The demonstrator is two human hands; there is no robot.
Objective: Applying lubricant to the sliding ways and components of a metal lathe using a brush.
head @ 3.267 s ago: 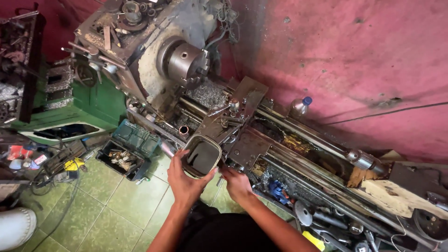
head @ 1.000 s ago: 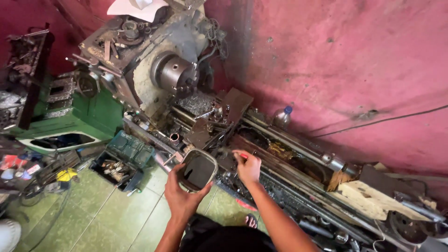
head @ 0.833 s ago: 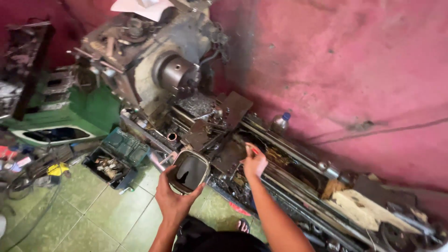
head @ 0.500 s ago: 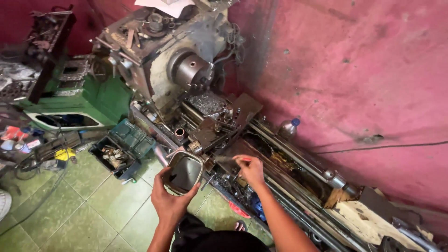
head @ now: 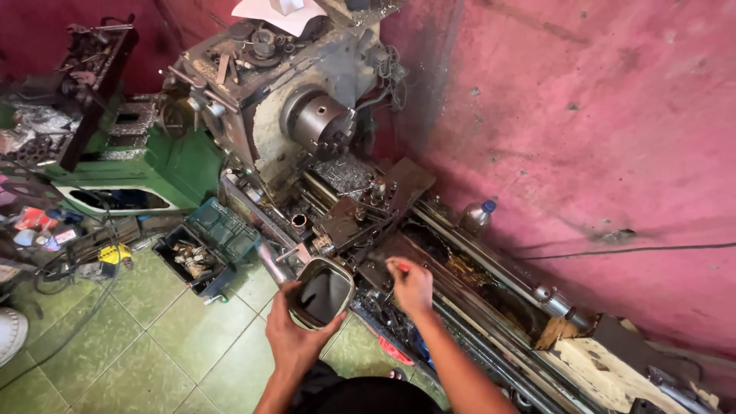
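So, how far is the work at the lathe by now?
Done: a tin is in the left hand, held beside the lathe; what is inside cannot be seen. In hand: the right hand is at the carriage, pinching something small and red. Left: the chuck is bare, with no workpiece mounted, and metal chips cover the bed.

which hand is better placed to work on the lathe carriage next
Right, probably. The right hand is already at the lathe carriage, pinching something small and red. The left hand is occupied holding a dark rounded-square container off the machine's front edge.
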